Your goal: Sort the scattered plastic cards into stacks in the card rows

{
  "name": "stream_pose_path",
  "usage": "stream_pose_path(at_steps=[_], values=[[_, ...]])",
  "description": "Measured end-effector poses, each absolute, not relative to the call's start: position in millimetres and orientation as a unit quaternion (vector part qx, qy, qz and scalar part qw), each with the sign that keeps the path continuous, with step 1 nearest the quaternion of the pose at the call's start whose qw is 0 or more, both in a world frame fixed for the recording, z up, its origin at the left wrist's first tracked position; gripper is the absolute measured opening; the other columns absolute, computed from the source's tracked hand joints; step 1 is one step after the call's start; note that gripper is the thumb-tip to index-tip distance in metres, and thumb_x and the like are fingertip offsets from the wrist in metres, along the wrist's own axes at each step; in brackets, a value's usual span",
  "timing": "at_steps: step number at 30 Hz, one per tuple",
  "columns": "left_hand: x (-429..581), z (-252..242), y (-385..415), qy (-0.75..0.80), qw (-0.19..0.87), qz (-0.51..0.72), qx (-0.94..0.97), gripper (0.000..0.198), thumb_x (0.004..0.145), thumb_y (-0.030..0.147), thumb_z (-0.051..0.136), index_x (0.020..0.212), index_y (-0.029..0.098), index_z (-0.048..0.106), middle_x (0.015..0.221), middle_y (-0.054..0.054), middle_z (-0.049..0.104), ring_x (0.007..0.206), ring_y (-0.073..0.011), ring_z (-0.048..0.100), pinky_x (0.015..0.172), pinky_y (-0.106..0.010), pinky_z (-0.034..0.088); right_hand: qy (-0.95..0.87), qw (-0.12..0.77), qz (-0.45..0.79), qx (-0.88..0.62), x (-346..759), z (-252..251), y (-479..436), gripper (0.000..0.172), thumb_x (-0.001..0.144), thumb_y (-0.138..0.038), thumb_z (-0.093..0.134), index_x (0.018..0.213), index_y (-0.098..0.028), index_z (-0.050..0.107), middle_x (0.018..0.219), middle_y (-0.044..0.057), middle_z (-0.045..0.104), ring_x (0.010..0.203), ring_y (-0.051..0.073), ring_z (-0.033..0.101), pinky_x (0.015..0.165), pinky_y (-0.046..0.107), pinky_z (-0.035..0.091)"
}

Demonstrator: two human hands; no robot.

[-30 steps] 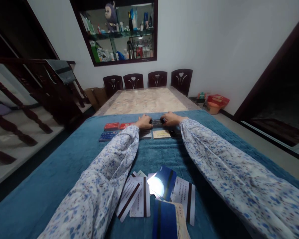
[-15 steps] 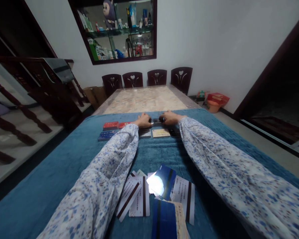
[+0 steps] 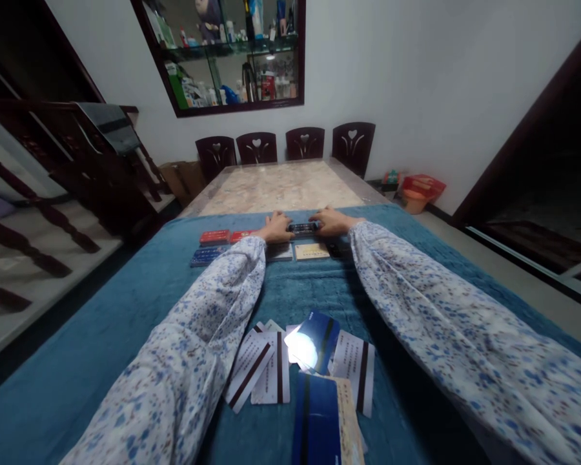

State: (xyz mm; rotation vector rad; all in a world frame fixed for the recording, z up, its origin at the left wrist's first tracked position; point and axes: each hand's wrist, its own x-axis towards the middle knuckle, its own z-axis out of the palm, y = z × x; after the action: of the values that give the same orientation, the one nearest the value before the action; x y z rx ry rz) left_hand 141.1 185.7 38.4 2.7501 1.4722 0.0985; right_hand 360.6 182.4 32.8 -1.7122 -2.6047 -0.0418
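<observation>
A stack of dark, black-looking cards [image 3: 303, 228] lies at the far side of the blue cloth, between my two hands. My left hand [image 3: 275, 228] is at its left end, with thumb and fingers apart. At the right end is my right hand [image 3: 332, 222], fingers spread and curved, the tips close to the cards. Whether the fingertips touch the stack is hard to see. Nearer me in the rows are a cream card stack [image 3: 312, 251], a white card stack [image 3: 281, 252] partly behind my left hand, and a dark card stack [image 3: 339, 250] by my right wrist.
Red card stacks [image 3: 214, 237] and a blue card stack [image 3: 208, 256] lie at the left. Striped white cards [image 3: 270, 371] and blue cards [image 3: 317, 413] are spread loosely near me, under a bright light spot. Chairs [image 3: 305, 143] stand beyond the table [image 3: 281, 184].
My fingers have eased apart at the ends of the dark stack, and more of it shows. The whole view has shifted slightly, with the scene sitting higher in the picture.
</observation>
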Motion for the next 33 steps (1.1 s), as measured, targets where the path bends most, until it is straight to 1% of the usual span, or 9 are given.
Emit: stream_pose_path(at_steps=[3,6,8,13,17,22,27,30,33], values=[[137.2,39.2,181.2,0.464,-0.005,0.051,0.884,0.050,0.084,0.032,0.062,0.132,0.017,0.066,0.142,-0.016,0.058,0.142,-0.0396,0.035,0.110,-0.055,0.038,-0.833,0.020,-0.026,-0.553,359.9,37.7,173.3,0.060,0.081,-0.033,0.064,0.139,-0.020,0.065,0.131,0.017,0.066,0.120,0.036,0.055,0.100,0.043,0.045],[133.5,40.6,173.5,0.452,-0.015,0.063,0.890,0.051,0.085,0.031,0.062,0.133,0.018,0.065,0.142,-0.016,0.057,0.142,-0.0402,0.035,0.110,-0.058,0.037,-0.837,0.029,-0.040,-0.545,358.9,42.1,163.5,0.060,0.082,-0.031,0.064,0.140,-0.019,0.065,0.130,0.017,0.065,0.119,0.035,0.053,0.101,0.042,0.044],[131.3,41.7,165.8,0.448,-0.020,0.065,0.891,0.050,0.085,0.030,0.062,0.134,0.017,0.064,0.143,-0.016,0.056,0.142,-0.0398,0.034,0.110,-0.058,0.037,-0.840,0.035,-0.047,-0.540,357.9,44.7,156.1,0.056,0.082,-0.028,0.064,0.137,-0.019,0.067,0.128,0.016,0.065,0.118,0.034,0.053,0.100,0.041,0.043],[125.7,45.1,140.3,0.437,-0.028,0.071,0.896,0.045,0.087,0.026,0.060,0.131,0.018,0.065,0.142,-0.016,0.056,0.141,-0.0386,0.035,0.109,-0.057,0.037,-0.845,0.059,-0.050,-0.529,356.0,48.9,134.7,0.045,0.085,-0.023,0.062,0.129,-0.020,0.071,0.125,0.016,0.064,0.116,0.034,0.050,0.094,0.040,0.042],[118.7,46.7,120.9,0.424,-0.022,0.068,0.903,0.045,0.088,0.026,0.059,0.131,0.017,0.064,0.143,-0.017,0.055,0.140,-0.0389,0.035,0.108,-0.056,0.038,-0.854,0.078,-0.053,-0.511,356.0,47.9,120.0,0.038,0.084,-0.022,0.063,0.121,-0.019,0.073,0.118,0.016,0.064,0.111,0.033,0.049,0.087,0.040,0.041],[107.2,45.7,102.1,0.417,-0.009,0.070,0.906,0.045,0.087,0.025,0.059,0.132,0.019,0.063,0.147,-0.016,0.052,0.141,-0.0390,0.034,0.108,-0.059,0.037,-0.860,0.088,-0.061,-0.499,356.0,41.9,103.6,0.035,0.083,-0.021,0.064,0.116,-0.020,0.073,0.113,0.015,0.064,0.108,0.032,0.048,0.080,0.037,0.038],[97.3,43.7,81.1,0.412,-0.005,0.067,0.909,0.045,0.089,0.025,0.059,0.134,0.017,0.061,0.146,-0.018,0.053,0.143,-0.0380,0.033,0.113,-0.059,0.034,-0.879,0.087,-0.045,-0.466,354.4,36.6,82.7,0.030,0.086,-0.023,0.064,0.114,-0.020,0.073,0.116,0.015,0.063,0.109,0.032,0.047,0.083,0.038,0.037],[91.9,41.7,66.6,0.400,0.002,0.070,0.914,0.044,0.089,0.025,0.059,0.133,0.017,0.062,0.144,-0.017,0.055,0.143,-0.0382,0.033,0.112,-0.060,0.035,-0.889,0.085,-0.039,-0.449,350.9,34.1,68.5,0.027,0.087,-0.022,0.064,0.112,-0.021,0.074,0.119,0.014,0.063,0.112,0.032,0.046,0.088,0.039,0.036],[86.2,38.8,50.8,0.384,0.010,0.085,0.919,0.043,0.089,0.025,0.060,0.132,0.019,0.063,0.141,-0.016,0.057,0.141,-0.0381,0.035,0.111,-0.061,0.035,-0.897,0.084,-0.029,-0.434,346.7,31.8,53.5,0.027,0.087,-0.021,0.064,0.112,-0.021,0.074,0.118,0.014,0.063,0.113,0.031,0.046,0.087,0.038,0.037]])
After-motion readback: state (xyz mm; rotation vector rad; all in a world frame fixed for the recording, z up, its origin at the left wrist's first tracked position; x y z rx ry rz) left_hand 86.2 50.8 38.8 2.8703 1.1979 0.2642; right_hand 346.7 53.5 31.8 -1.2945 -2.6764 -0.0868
